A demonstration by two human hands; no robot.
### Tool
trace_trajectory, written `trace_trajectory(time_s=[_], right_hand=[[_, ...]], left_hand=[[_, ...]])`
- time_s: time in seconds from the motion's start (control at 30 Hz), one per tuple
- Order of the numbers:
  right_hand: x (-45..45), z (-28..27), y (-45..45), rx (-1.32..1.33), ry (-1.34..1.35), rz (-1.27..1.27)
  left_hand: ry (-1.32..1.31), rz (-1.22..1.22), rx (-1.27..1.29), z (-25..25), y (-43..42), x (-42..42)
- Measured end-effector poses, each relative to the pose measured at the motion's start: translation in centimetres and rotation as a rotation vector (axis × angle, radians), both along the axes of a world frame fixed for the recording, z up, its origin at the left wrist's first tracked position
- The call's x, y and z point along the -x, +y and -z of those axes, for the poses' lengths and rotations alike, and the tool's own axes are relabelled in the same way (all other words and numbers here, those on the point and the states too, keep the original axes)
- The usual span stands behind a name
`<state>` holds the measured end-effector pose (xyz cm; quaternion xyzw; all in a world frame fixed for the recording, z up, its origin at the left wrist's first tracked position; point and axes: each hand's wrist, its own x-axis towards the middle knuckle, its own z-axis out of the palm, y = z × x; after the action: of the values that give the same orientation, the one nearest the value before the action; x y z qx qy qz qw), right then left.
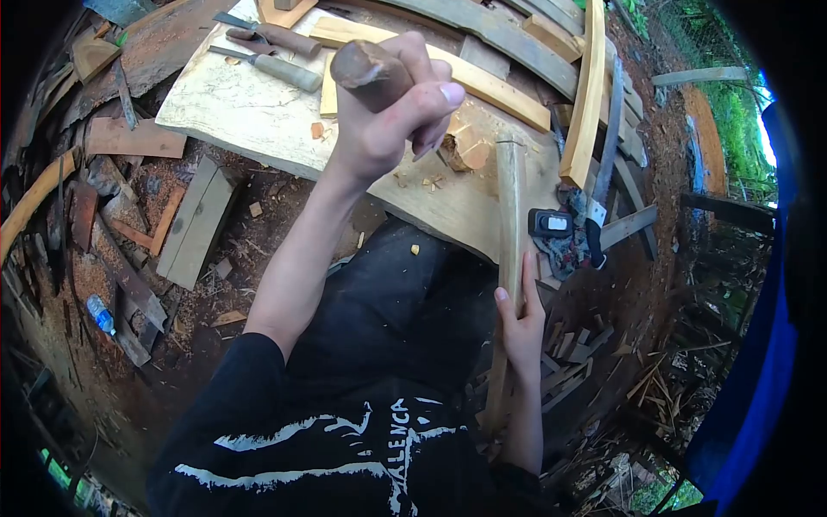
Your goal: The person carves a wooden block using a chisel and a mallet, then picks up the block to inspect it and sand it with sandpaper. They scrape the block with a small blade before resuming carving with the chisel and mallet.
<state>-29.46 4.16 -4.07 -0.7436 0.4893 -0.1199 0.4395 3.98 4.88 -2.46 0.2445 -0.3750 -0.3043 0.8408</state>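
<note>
My left hand (392,116) is raised over the work slab, its fingers wrapped round a thick wooden handle (366,71). The handle's round end faces me, and whatever is at its other end is hidden. Lower right, my right hand (523,323) grips a long narrow wooden bar (512,198), thumb on one side and fingers on the other. The bar's far end rests against the pale wooden slab (250,121). Between the hands, a chipped wood block (467,148) stands on the slab among small shavings. Left of my raised hand lie a chisel with a pale handle (280,71) and another chisel (284,39).
Squared timbers (482,77) lie across the slab's far side, near a curved plank (586,103). A small black device (551,222) rests on a grey cloth (564,258) at the right. Offcuts, a thick beam (198,224) and a plastic bottle (101,314) cover the ground.
</note>
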Motion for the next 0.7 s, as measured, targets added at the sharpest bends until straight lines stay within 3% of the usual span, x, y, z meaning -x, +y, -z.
trace_trajectory(time_s=[0.1,0.17,0.27,0.33,0.4,0.47,0.5,0.57,0.6,0.7], right_hand=[[0.0,0.5,0.2,-0.129,0.013,0.064],[0.5,1.6,0.2,0.028,0.011,-0.03],[0.2,1.4,0.3,-0.032,0.01,-0.003],[0.1,1.2,0.3,-0.058,0.019,0.012],[0.2,1.1,0.4,-0.082,0.031,0.026],[0.3,1.0,0.4,-0.123,0.025,0.04],[0.4,1.0,0.4,-0.123,0.027,0.036],[0.4,0.8,0.4,-0.149,0.059,0.049],[0.5,0.8,0.3,-0.148,0.063,0.042],[0.6,0.4,0.1,-0.133,0.046,0.031]], left_hand=[[-0.027,0.08,0.015,-0.6,-0.4,-0.3],[-0.083,0.09,0.036,-1.0,-1.2,-0.4],[-0.128,0.084,0.012,-1.6,-2.0,-0.3],[-0.321,-0.006,0.016,-1.9,-2.7,-0.9],[-0.259,-0.01,-0.05,-2.3,-2.3,-0.5],[-0.371,0.245,-0.316,-2.6,-2.3,-1.5],[-0.369,0.242,-0.316,-2.5,-2.7,-1.3],[-0.203,0.239,-0.067,-2.3,-4.0,-0.6],[-0.198,0.232,-0.067,-2.1,-4.6,-0.9],[-0.402,0.073,0.039,-1.8,-5.6,-1.5]])
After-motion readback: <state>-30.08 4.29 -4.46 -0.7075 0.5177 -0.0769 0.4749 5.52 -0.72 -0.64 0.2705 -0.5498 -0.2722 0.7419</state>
